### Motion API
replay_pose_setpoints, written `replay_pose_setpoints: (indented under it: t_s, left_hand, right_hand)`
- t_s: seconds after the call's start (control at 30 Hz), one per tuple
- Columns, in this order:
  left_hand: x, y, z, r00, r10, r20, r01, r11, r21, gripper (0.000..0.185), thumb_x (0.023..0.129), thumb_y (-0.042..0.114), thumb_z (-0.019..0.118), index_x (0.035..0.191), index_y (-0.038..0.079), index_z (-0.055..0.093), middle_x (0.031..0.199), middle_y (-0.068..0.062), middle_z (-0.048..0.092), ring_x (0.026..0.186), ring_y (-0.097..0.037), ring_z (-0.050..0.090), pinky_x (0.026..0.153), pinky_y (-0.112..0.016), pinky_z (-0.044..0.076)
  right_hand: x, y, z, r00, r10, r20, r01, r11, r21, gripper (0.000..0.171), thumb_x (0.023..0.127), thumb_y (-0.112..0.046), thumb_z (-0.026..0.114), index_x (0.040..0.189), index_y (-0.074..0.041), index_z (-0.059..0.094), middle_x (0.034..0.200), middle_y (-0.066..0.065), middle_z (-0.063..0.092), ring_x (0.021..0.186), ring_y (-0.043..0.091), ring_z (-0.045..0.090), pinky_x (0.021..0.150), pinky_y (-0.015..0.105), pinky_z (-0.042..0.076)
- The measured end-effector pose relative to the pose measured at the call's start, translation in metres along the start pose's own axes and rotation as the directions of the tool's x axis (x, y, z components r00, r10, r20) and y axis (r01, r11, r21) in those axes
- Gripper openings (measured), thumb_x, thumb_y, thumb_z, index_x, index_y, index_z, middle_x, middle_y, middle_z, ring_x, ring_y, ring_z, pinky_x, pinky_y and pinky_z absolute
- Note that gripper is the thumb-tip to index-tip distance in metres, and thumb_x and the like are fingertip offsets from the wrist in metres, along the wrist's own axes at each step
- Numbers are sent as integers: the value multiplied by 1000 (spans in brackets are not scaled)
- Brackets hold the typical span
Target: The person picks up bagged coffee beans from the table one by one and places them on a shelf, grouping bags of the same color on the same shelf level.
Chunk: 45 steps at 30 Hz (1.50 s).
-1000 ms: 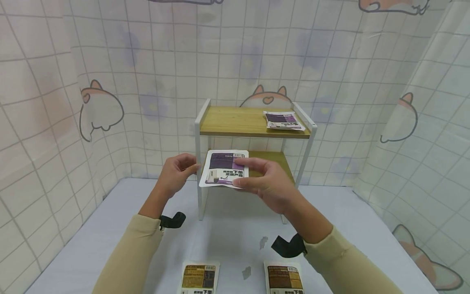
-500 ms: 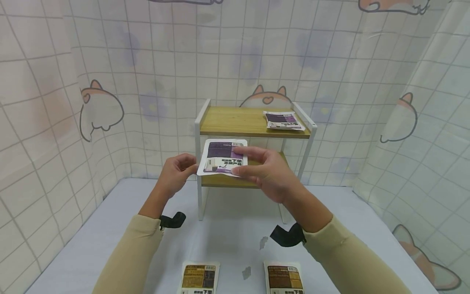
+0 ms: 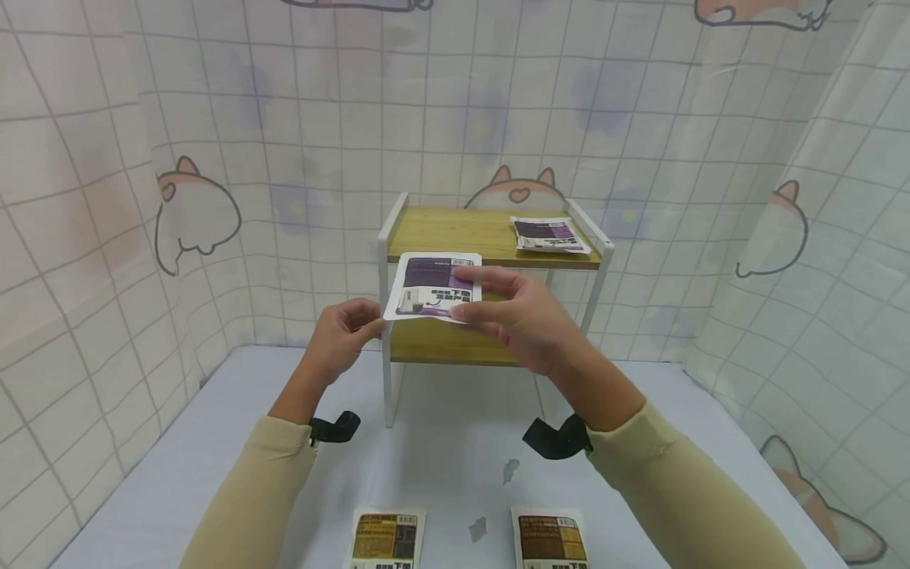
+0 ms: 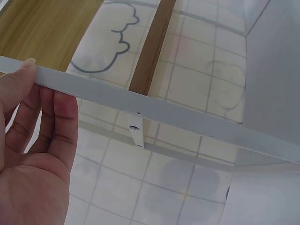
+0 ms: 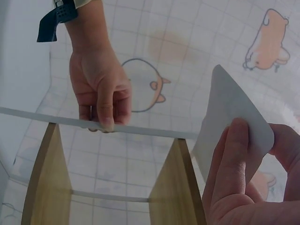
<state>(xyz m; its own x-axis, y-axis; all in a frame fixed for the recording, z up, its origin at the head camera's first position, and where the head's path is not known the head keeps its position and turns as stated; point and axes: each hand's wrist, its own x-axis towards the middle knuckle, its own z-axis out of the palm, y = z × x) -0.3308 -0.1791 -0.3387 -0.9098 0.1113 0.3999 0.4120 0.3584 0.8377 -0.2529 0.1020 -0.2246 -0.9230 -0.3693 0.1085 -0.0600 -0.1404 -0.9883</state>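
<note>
Pinching a purple-labelled pouch [image 3: 433,286] in the right hand [image 3: 522,320], up in front of the two-tier shelf rack [image 3: 490,237]. Bold dark print on it, too small to read. Left hand [image 3: 343,336] curled around the rack's white front post.

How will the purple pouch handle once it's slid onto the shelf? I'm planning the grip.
Probably light: the right hand holds the purple pouch up by one edge with thumb and fingers alone. Fairly stiff for its thinness: it juts out flat, barely sagging. Its glossy face may be slippery, so it should slide easily on the shelf.
</note>
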Motion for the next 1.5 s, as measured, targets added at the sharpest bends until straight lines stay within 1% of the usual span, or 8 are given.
replay_pose_setpoints:
  t_s: [0.17, 0.47, 0.67, 0.83, 1.03, 1.13, 1.27, 1.5]
  left_hand:
    - [-1, -1, 0, 1000, -14, 5, 14, 1000, -14, 18, 100, 17, 68, 116, 9, 71, 119, -12, 73, 109, -27, 69, 103, -46, 55]
    - [-1, -3, 1, 1000, -13, 6, 13, 1000, 0, 21, 101, 21, 67, 118, 9, 71, 119, -12, 72, 110, -27, 69, 102, -43, 56]
    - [-1, -3, 0, 1000, -10, 6, 10, 1000, -10, 21, 100, 21, 68, 117, 10, 71, 120, -12, 72, 112, -27, 69, 102, -43, 56]
    - [-1, -2, 0, 1000, -10, 6, 10, 1000, -18, 22, 100, 22, 69, 117, 10, 71, 119, -11, 72, 112, -27, 69, 103, -43, 55]
    - [0, -4, 1, 1000, -10, 12, 10, 1000, -9, 24, 100, 22, 68, 119, 8, 71, 120, -13, 72, 113, -28, 69, 104, -45, 55]
    - [0, -4, 0, 1000, -7, 12, 7, 1000, -8, 24, 100, 23, 69, 118, 8, 71, 119, -12, 72, 112, -28, 69, 103, -44, 55]
    - [1, -3, 0, 1000, 5, 10, -5, 1000, -3, 22, 100, 23, 69, 117, 9, 71, 118, -11, 72, 111, -27, 70, 102, -42, 56]
    - [2, -5, 0, 1000, 11, 10, -11, 1000, -4, 20, 99, 23, 69, 115, 10, 71, 116, -11, 72, 111, -27, 70, 103, -46, 55]
  right_hand:
    - [5, -3, -2, 1000, -2, -14, 2, 1000, 16, 53, 92, 3, 72, 142, -6, 60, 146, 10, 54, 124, 29, 63, 93, 28, 59]
    - [13, -7, -3, 999, -1, -38, 2, 1000, 28, 50, 91, 3, 73, 139, -6, 63, 145, 11, 55, 123, 30, 64, 93, 31, 59]
    - [19, -7, -2, 998, 8, -58, -5, 999, 42, 48, 91, 1, 74, 137, -6, 64, 143, 11, 56, 122, 30, 65, 92, 31, 59]
    - [22, -8, -2, 998, 7, -64, -3, 998, 65, 47, 92, 0, 74, 137, -6, 65, 143, 11, 56, 124, 31, 64, 92, 31, 59]
    - [26, -7, -2, 997, 11, -77, -4, 996, 88, 44, 92, 0, 73, 136, -5, 65, 144, 11, 55, 126, 32, 63, 91, 30, 59]
    - [27, -8, -3, 997, 12, -83, -4, 995, 98, 44, 93, 1, 72, 136, -4, 65, 144, 11, 55, 126, 31, 63, 91, 29, 59]
    - [29, -9, -3, 996, 7, -87, 2, 995, 97, 42, 95, -1, 70, 136, -4, 64, 144, 11, 56, 125, 31, 63, 91, 28, 59]
    - [30, -9, -3, 997, -12, -79, 21, 993, 114, 45, 92, -2, 74, 136, -4, 65, 143, 14, 57, 117, 28, 67, 92, 27, 58]
